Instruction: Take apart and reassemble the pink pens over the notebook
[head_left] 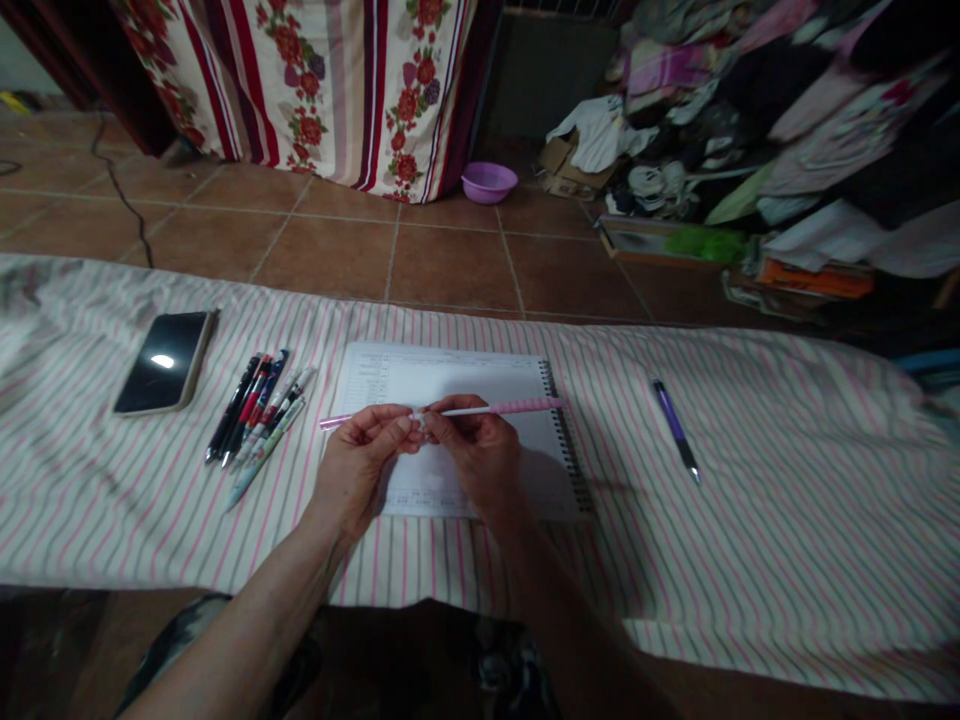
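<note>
Head view: your left hand (pixel 369 446) and right hand (pixel 484 455) pinch the pen (pixel 525 405) mid-length, its axis running left to right.

No words can be read | notebook (pixel 517 385): tiny print (pixel 369 378) at far left, more along the far and near edges, all too small to read

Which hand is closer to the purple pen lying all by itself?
Right. The right hand is left of the purple pen, with striped cloth showing between them; the left hand is farther left, beyond the right hand.
</note>
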